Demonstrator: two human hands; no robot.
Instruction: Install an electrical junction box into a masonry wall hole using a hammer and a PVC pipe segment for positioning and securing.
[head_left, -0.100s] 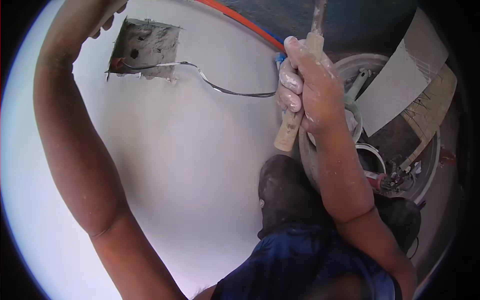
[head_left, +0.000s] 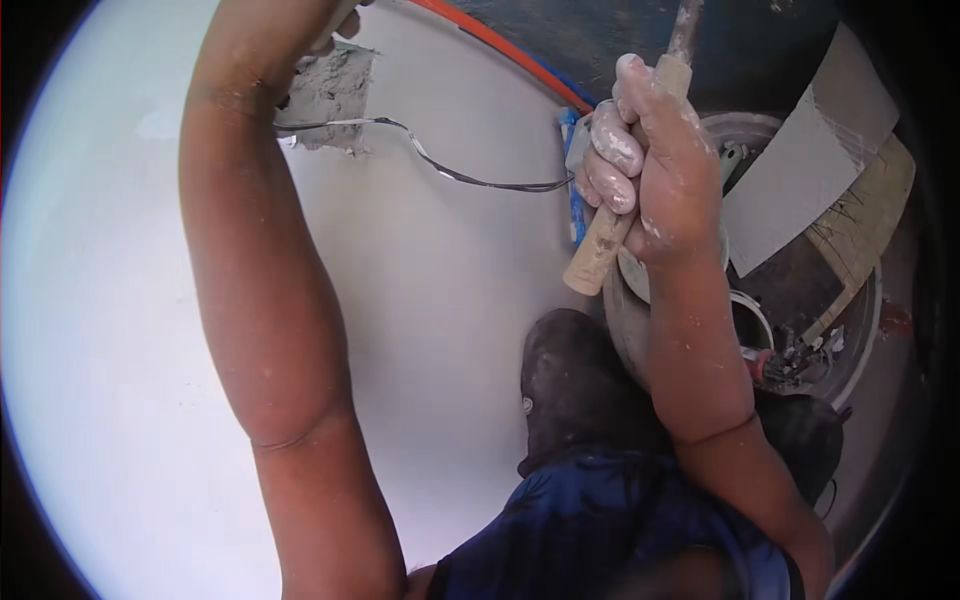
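My right hand (head_left: 655, 165), whitened with dried plaster, is wrapped round the wooden handle (head_left: 597, 258) of a tool. Its metal shank runs out past the top edge, so its working end is hidden. At the upper left my left hand (head_left: 318, 25) is mostly cut off by the frame. Its visible fingertips are curled, but what they hold cannot be seen. The left wrist and forearm partly cover a rough square recess (head_left: 335, 95) in the white wall (head_left: 440, 290). A black and white cable (head_left: 450, 180) leads from this recess toward my right hand.
A large round tub (head_left: 640, 325) stands on the right, with a smaller pail (head_left: 748, 305) and tools in it. Pale boards (head_left: 800, 170) lean over it. An orange conduit (head_left: 500, 50) runs along the wall's far edge, near blue tape (head_left: 577, 215). My knees are below.
My left arm has swung to the right and covers more of the recess. My right hand, with the wooden-handled tool, has shifted slightly right, uncovering more blue tape.
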